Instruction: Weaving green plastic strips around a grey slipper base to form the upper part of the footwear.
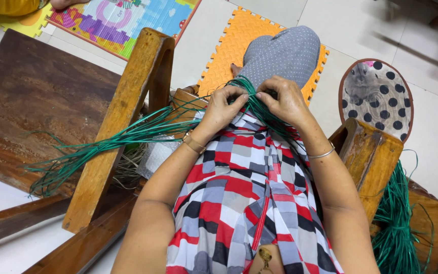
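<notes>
Green strands are pinched by the left hand and right hand; tension should be kept even; loose ends kept clear of the chair arm.

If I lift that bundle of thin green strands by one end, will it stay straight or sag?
The bundle of thin green strands would probably sag: its free ends already droop and splay past the wooden chair frame. It looks light, and loose strands may slip unless both hands pinch them.
</notes>
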